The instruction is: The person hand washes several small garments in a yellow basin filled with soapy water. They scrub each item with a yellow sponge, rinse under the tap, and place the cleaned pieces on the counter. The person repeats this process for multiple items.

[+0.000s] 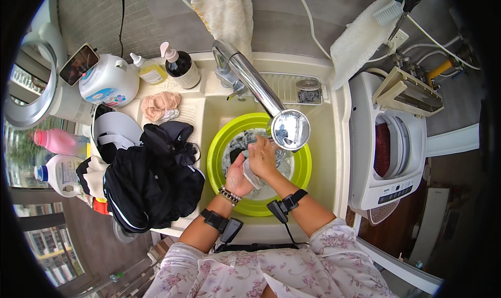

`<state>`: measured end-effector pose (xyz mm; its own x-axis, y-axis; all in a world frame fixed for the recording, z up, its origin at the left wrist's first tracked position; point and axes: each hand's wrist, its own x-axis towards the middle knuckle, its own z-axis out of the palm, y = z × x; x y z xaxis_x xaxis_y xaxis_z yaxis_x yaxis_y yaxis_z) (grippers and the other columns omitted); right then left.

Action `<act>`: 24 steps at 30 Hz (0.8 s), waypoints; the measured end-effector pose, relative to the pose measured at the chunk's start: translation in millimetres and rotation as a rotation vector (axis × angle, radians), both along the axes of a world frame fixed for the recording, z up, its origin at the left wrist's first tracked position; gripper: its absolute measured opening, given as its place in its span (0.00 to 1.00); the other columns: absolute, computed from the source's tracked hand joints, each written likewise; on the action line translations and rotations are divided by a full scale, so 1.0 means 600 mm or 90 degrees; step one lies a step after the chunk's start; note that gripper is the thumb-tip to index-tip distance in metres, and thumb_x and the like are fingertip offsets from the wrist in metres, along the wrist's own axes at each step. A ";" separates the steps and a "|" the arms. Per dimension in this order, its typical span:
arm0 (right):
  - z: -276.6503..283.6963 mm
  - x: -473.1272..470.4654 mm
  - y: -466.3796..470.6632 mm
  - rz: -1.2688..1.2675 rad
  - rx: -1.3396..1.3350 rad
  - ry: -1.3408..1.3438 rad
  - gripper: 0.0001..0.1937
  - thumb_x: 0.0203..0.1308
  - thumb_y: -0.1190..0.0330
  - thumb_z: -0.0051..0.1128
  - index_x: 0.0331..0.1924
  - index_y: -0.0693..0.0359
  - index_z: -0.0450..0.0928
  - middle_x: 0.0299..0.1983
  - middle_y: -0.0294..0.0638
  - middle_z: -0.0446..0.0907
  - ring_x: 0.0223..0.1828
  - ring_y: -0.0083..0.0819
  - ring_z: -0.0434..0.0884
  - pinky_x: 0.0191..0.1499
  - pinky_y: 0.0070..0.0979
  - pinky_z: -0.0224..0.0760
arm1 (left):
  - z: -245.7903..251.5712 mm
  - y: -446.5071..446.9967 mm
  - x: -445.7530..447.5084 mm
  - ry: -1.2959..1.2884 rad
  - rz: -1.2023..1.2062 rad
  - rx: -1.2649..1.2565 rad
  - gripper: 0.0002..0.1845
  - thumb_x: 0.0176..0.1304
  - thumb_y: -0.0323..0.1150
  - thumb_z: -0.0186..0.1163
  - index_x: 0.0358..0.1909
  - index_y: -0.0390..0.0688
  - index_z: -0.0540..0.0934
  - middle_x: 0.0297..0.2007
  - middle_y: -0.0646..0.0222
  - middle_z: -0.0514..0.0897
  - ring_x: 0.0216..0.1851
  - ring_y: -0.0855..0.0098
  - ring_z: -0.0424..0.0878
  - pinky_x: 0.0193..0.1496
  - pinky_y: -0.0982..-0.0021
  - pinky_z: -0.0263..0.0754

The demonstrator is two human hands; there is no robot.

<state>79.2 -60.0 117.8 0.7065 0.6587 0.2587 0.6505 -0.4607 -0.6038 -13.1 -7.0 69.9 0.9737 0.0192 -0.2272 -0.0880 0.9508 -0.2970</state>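
Note:
A small white cloth [250, 175] is pinched between my two hands over a lime-green plastic basin [216, 169]. My left hand [238, 179], palm turned up, holds the cloth from the left. My right hand [261, 157] presses against it from the right, fingers stretched forward. Part of the cloth is hidden by the hands. Grey and dark fabric [248, 137] lies in cloudy, soapy water inside the basin. A black bit of fabric [235, 154] shows just beyond my left fingers. The chrome faucet [258, 85] arches over the basin, its round head [290, 129] close to my right fingers.
The basin stands in a cream sink [324, 173]. Black clothes [156, 184] and a beige cloth [160, 105] lie on the left ledge, near a pump bottle [183, 70] and detergent jug [109, 81]. A wire rack [282, 87] sits behind; an open washing machine [385, 149] stands right.

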 end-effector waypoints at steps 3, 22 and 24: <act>-0.001 -0.030 -0.011 0.168 0.051 0.181 0.25 0.60 0.63 0.44 0.60 0.67 0.59 0.55 0.67 0.60 0.58 0.65 0.55 0.60 0.52 0.45 | 0.014 0.002 0.000 -0.031 0.208 0.448 0.25 0.69 0.46 0.40 0.63 0.44 0.60 0.60 0.62 0.66 0.60 0.66 0.65 0.64 0.64 0.57; -0.024 0.132 -0.110 0.116 0.216 1.464 0.18 0.64 0.62 0.44 0.56 0.55 0.65 0.53 0.36 0.73 0.52 0.40 0.75 0.45 0.52 0.72 | 0.075 0.031 0.004 0.104 -0.105 0.851 0.21 0.59 0.23 0.57 0.54 0.39 0.66 0.46 0.71 0.74 0.45 0.79 0.73 0.50 0.76 0.70; 0.008 0.130 -0.098 0.065 0.176 1.216 0.17 0.62 0.67 0.44 0.55 0.55 0.65 0.52 0.36 0.73 0.51 0.38 0.76 0.45 0.49 0.73 | 0.067 0.039 0.006 0.222 -0.210 0.942 0.18 0.61 0.26 0.56 0.53 0.39 0.66 0.46 0.70 0.74 0.44 0.80 0.73 0.48 0.77 0.70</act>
<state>156.9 -119.0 122.7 0.1045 0.7916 -0.6020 -0.8419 -0.2518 -0.4773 -9.6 16.2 109.9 0.8848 0.2262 -0.4073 0.3134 0.3580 0.8796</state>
